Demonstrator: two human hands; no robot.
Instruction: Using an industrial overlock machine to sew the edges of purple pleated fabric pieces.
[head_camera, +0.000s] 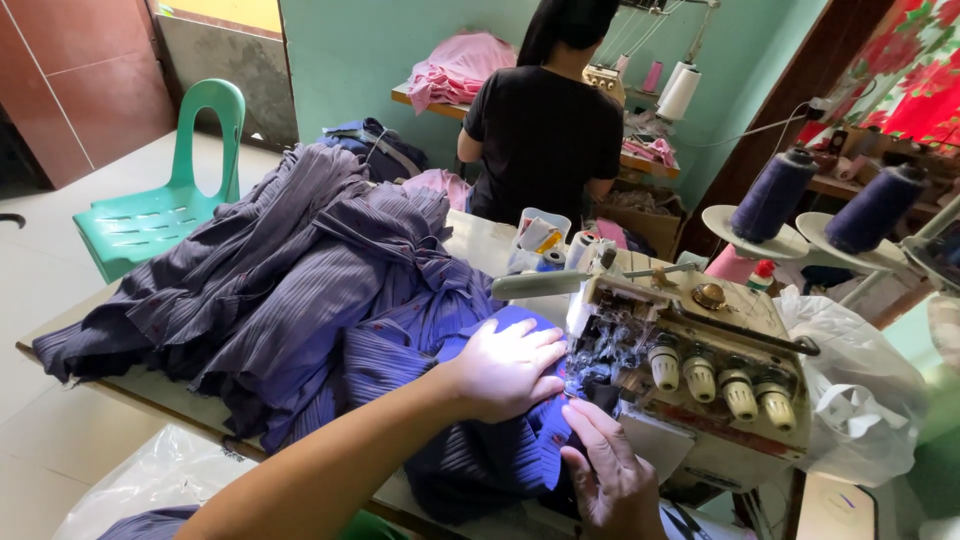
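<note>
My left hand (508, 368) lies flat, fingers together, pressing dark blue pleated fabric (480, 450) down just left of the needle area of a cream overlock sewing machine (700, 370). My right hand (610, 475) rests on the same fabric at the machine's front edge, fingers pointing up toward the presser foot. The cloth runs under both hands and into the machine. A big heap of the same dark blue pleated cloth (290, 270) is piled on the table to the left.
Two dark thread cones (775, 195) stand behind the machine, a white plastic bag (860, 390) to its right. A person in a black top (545, 130) sits at another table ahead, back turned. A green plastic chair (165, 210) stands at left.
</note>
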